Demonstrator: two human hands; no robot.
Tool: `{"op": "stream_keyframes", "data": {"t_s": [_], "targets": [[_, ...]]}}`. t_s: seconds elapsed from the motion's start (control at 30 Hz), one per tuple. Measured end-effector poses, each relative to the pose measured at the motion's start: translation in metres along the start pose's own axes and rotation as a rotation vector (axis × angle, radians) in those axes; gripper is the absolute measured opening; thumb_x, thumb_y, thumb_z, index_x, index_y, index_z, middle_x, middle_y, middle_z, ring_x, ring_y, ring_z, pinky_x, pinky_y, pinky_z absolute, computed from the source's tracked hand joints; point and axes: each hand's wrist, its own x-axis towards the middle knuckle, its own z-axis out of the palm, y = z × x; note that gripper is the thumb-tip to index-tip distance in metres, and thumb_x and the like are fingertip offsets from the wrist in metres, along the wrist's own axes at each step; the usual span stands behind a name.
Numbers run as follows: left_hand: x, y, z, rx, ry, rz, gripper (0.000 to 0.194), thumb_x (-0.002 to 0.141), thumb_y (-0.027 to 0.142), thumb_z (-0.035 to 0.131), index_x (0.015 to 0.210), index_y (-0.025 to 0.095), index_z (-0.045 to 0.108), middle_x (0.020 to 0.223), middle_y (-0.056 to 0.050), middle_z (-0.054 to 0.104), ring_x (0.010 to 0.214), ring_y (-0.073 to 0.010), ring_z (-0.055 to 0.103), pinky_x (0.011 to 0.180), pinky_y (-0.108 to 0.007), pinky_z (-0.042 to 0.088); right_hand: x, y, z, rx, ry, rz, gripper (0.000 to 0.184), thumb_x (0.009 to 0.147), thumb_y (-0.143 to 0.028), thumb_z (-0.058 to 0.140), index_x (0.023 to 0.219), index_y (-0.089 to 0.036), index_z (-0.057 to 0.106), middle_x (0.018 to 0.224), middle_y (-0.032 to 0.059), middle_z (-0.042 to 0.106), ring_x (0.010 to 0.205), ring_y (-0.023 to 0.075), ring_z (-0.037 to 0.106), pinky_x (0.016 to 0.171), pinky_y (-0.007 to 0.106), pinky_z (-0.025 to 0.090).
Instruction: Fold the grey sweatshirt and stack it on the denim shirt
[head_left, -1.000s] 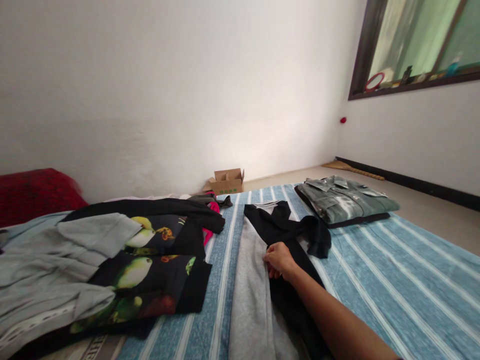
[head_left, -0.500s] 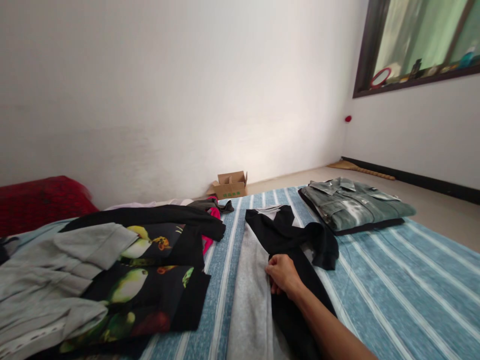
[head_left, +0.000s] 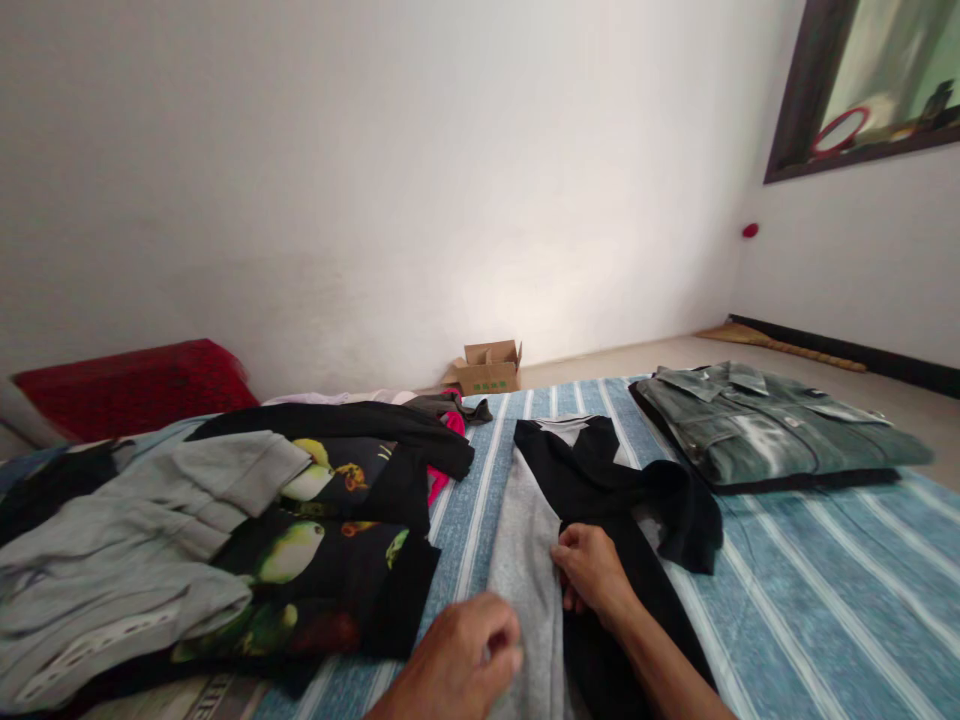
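One blue-and-white striped sheet (head_left: 795,570) spread underneath. Blk/gray sweatshirt (head_left: 592,490) lay on it, 5 o'clock; its loose blk sleeve (head_left: 686,510), 4 o'clock, could've bunched if pulled unevenly. R hand (head_left: 596,570), 5 o'clock, pinched its gray edge; L hand (head_left: 457,650), 6 o'clock, curled, grip unclear.

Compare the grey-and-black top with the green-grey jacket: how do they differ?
Look: the grey-and-black top has large plain areas of colour; the green-grey jacket is mottled with pale patches.
Pose: the top lies lengthwise, a black sleeve sticking out; the jacket is folded compactly.
Contact: the right hand pinches the top; no hand touches the jacket.
Shared: both are garments.
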Motion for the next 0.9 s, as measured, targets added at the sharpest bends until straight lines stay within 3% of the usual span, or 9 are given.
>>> {"op": "stream_keyframes", "data": {"t_s": [0.07, 0.17, 0.23, 0.3, 0.4, 0.53, 0.77, 0.9], "targets": [[0.056, -0.005, 0.003, 0.017, 0.095, -0.057, 0.017, 0.083, 0.013, 0.046, 0.083, 0.019, 0.062, 0.088, -0.002, 0.064, 0.084, -0.0153, 0.060, 0.078, -0.026, 0.046, -0.001, 0.000, 0.000, -0.007, 0.003, 0.002, 0.016, 0.077, -0.009, 0.048, 0.065, -0.019, 0.049, 0.039, -0.0075, 0.050, 0.030, 0.0141, 0.055, 0.021, 0.016, 0.030], [0.133, -0.012, 0.020, 0.092, 0.241, -0.172, 0.027, 0.082, 0.007, 0.042, 0.100, 0.015, 0.060, 0.111, -0.009, 0.062, 0.107, -0.0192, 0.057, 0.094, -0.029, 0.041, -0.002, 0.000, 0.000, -0.029, 0.003, 0.002, 0.016, 0.078, -0.010, 0.047, 0.065, -0.019, 0.049, 0.039, -0.0073, 0.050, 0.030, 0.0142, 0.055, 0.021, 0.016, 0.030], [0.168, -0.017, 0.036, 0.113, 0.279, -0.251, 0.033, 0.084, 0.006, 0.036, 0.109, 0.012, 0.057, 0.122, -0.014, 0.057, 0.118, -0.0207, 0.051, 0.100, -0.031, 0.038, -0.002, 0.002, -0.001, -0.051, 0.002, -0.001, 0.015, 0.079, -0.012, 0.047, 0.066, -0.019, 0.049, 0.039, -0.0070, 0.050, 0.030, 0.0143, 0.056, 0.021, 0.016, 0.031], [0.187, -0.021, 0.052, 0.123, 0.294, -0.288, 0.035, 0.086, 0.007, 0.037, 0.116, 0.009, 0.055, 0.135, -0.018, 0.048, 0.128, -0.0226, 0.043, 0.106, -0.032, 0.032, -0.002, 0.004, 0.000, -0.064, 0.004, -0.002, 0.014, 0.080, -0.014, 0.046, 0.067, -0.019, 0.050, 0.039, -0.0067, 0.051, 0.030, 0.0141, 0.055, 0.022, 0.016, 0.031], [0.195, -0.027, 0.072, 0.178, 0.296, -0.294, 0.041, 0.089, 0.013, 0.036, 0.127, 0.007, 0.048, 0.146, -0.017, 0.037, 0.136, -0.0246, 0.030, 0.111, -0.036, 0.025, -0.002, 0.007, 0.000, -0.051, 0.004, 0.010, 0.014, 0.081, -0.017, 0.046, 0.069, -0.019, 0.050, 0.039, -0.0076, 0.049, 0.029, 0.0133, 0.054, 0.022, 0.015, 0.029], [0.195, -0.033, 0.083, 0.233, 0.279, -0.294, 0.046, 0.093, 0.025, 0.032, 0.135, 0.008, 0.042, 0.149, -0.014, 0.033, 0.139, -0.0264, 0.023, 0.112, -0.040, 0.023, -0.004, 0.007, 0.000, -0.063, -0.007, 0.013, 0.013, 0.082, -0.021, 0.044, 0.071, -0.018, 0.051, 0.039, -0.0080, 0.048, 0.029, 0.0129, 0.054, 0.022, 0.015, 0.028], [0.200, -0.034, 0.087, 0.258, 0.255, -0.312, 0.050, 0.093, 0.031, 0.030, 0.138, 0.011, 0.040, 0.149, -0.012, 0.033, 0.140, -0.0264, 0.021, 0.112, -0.043, 0.023, -0.005, 0.014, -0.001, -0.080, 0.009, -0.024, 0.017, 0.080, -0.032, 0.045, 0.072, -0.018, 0.052, 0.040, -0.0076, 0.048, 0.029, 0.0113, 0.051, 0.024, 0.014, 0.027], [0.206, -0.034, 0.083, 0.248, 0.273, -0.335, 0.047, 0.092, 0.031, 0.033, 0.134, 0.011, 0.045, 0.146, -0.013, 0.039, 0.137, -0.0269, 0.029, 0.109, -0.042, 0.028, -0.004, 0.017, 0.000, -0.078, 0.006, -0.031, 0.021, 0.078, -0.037, 0.045, 0.074, -0.018, 0.052, 0.038, -0.0079, 0.046, 0.028, 0.0111, 0.050, 0.024, 0.014, 0.026]]}}
